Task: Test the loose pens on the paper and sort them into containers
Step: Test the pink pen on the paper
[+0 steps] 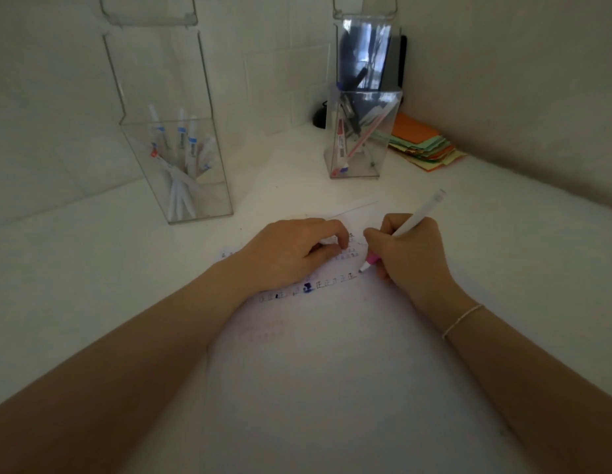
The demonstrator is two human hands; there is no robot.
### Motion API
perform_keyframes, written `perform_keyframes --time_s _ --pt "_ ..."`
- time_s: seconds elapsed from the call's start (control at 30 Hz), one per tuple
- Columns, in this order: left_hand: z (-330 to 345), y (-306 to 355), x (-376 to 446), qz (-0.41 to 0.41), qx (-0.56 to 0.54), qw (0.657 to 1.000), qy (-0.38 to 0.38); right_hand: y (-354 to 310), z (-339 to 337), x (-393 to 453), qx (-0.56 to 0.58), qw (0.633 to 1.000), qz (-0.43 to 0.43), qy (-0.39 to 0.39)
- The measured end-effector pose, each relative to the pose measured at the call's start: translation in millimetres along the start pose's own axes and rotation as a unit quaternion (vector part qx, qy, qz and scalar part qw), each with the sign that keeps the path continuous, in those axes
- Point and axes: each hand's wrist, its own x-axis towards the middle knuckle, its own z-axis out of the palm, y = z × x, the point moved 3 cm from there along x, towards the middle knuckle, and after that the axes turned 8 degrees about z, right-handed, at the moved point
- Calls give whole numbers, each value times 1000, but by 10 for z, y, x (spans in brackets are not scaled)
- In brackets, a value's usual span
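Fingers (pixel 380 246) of the right hand (pixel 409 258) are clamped on the white pen (pixel 416 220), its tip touching the paper (pixel 332 354) just below them, while the left hand (pixel 291 254) beside, fingers loosely curled, should press the paper flat.

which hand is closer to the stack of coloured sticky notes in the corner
Right. The right hand writes with the pen below the sticky notes; the left hand presses the paper farther left.

Right hand (pixel 405 254) gripping white pen with pink grip (pixel 405 229), tip on white paper sheet (pixel 332 354); left hand (pixel 291 251) resting on paper. Behind: two clear plastic pen containers (pixel 181 165) (pixel 361 135), stacked coloured paper notes (pixel 426 145).
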Motion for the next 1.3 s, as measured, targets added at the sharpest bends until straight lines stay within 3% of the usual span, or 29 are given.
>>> perform_keyframes --time_s 0.17,0.3,0.4,0.5,0.63,0.9,1.13,1.23,1.3 --pt "-15 18 -6 -2 4 1000 3 24 12 14 1 1000 -3 -18" --pt "-22 25 -3 -25 -17 999 -21 16 -12 32 -9 999 -33 27" --pt "-42 18 -12 -58 -89 994 -24 9 -81 46 134 991 -7 20" --pt "-59 0 -24 -76 -165 983 -8 -38 -48 39 319 946 27 -54" --pt "-80 -52 -5 -75 -223 972 13 -53 36 28 416 900 58 -112" --pt "-84 -93 39 -88 -234 968 20 -46 24 43 356 930 39 -84" --pt "-99 -67 22 -36 -194 980 28 -56 49 14 252 962 -9 -105" --pt "-143 -43 30 -13 -189 979 79 -78 39 -14 275 953 -3 -130" --pt "-200 -25 40 -21 -192 975 114 -98 32 -30 334 928 29 -162"
